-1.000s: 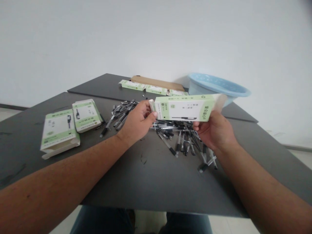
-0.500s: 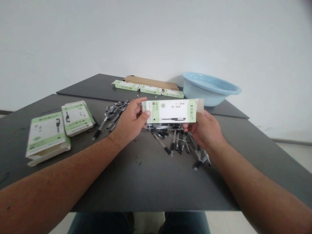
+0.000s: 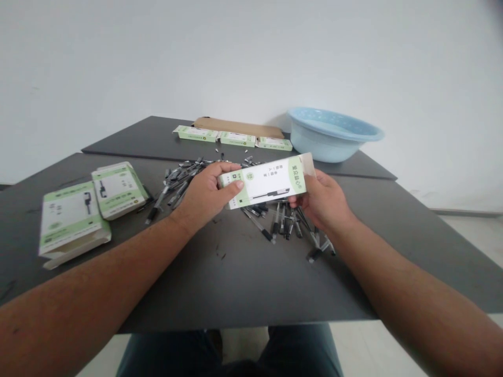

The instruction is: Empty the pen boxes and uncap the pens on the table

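Observation:
Between my two hands, a green and white pen box [image 3: 265,180] is held tilted above the table, its right end higher and a flap standing open there. My left hand [image 3: 210,191] is closed on the box's left end, thumb on the printed face. At the flap end, my right hand [image 3: 320,201] grips it, with some fingers hidden behind the box. Beneath and behind the box lies a loose heap of black and clear pens [image 3: 285,220], spreading out on both sides.
At the left lie a green and white box [image 3: 74,214] with an open end and another box [image 3: 118,189]. Farther back are three slim boxes [image 3: 237,139] in a row, a brown cardboard piece [image 3: 239,125] and a light blue basin [image 3: 326,139]. All stand on dark grey tabletops [image 3: 251,288].
The box has gone from nearly level to tilted, its left end now lower. Both hands still hold it. The whole view has shifted slightly.

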{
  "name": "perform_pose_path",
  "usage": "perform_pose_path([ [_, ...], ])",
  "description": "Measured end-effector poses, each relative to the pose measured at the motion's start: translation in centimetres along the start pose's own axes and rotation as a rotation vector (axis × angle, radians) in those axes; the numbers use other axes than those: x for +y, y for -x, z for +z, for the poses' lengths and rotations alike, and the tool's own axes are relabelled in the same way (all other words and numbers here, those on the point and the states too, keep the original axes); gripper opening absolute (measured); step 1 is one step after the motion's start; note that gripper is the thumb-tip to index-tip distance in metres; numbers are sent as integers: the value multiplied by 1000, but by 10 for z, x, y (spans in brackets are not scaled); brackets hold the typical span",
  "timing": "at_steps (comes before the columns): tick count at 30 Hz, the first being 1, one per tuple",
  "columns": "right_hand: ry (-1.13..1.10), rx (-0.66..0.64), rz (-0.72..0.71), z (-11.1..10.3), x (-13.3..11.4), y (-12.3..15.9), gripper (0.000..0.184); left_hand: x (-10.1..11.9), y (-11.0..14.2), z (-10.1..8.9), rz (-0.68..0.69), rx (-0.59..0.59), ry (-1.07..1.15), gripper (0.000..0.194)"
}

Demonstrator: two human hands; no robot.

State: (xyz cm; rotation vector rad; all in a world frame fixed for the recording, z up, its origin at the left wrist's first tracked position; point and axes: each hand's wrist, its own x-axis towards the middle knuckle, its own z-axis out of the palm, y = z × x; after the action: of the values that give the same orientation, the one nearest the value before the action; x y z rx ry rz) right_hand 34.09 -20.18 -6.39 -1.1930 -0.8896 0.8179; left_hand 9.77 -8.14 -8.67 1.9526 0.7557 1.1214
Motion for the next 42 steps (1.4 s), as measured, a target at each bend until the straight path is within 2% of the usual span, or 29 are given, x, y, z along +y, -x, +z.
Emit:
perform_pose_path([
  [14,12,-48,-37,1,1,1,26,6,0,0,8,3,-45,45],
  [18,-51,-44,-40,2,-1,3,28,5,0,1,-26,-6,29,45],
  [23,-140,-35,19,5,-6,6,33,-1,-1,6,-71,108,166,47],
  [27,-142,-36,60,7,-7,9,36,0,-2,7,-77,175,178,46],
  [32,-94,-114,61,10,-2,16,37,9,-1,3,25,249,-27,34],
  [35,-87,-196,48,12,1,22,41,15,3,1,90,262,-167,35],
  [42,-88,-371,18,15,3,31,54,29,19,3,241,102,-231,34],
])
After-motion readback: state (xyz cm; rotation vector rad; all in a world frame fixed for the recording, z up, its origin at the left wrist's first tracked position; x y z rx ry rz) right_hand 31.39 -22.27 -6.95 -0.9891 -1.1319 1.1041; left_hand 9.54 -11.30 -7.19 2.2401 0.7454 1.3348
